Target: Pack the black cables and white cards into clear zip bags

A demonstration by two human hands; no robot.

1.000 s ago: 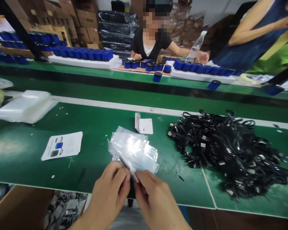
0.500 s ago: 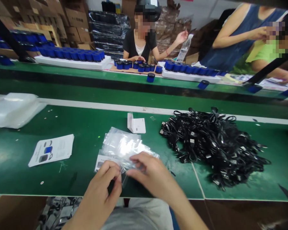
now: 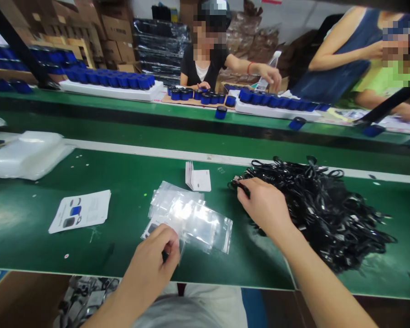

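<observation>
My left hand is closed in a pinch on the edge of a clear plastic bag, with a printed card partly visible at the fingers. Beside it, several clear zip bags lie overlapping on the green table. My right hand is at the left edge of a heap of black USB cables, its fingers closed around a black cable. A folded white leaflet stands just beyond the bags. Left of them lies a stack of printed cards.
White plastic packaging lies at the far left. Across the raised green ledge, blue jars with black lids stand on white trays. A co-worker sits behind them, one arm stretched out. Below the table edge is a box of small packed items.
My right hand has left the bags and moved right to the cable heap, closing on a cable. My left hand stays by the bags. The co-worker's raised hand has come down towards the jars.
</observation>
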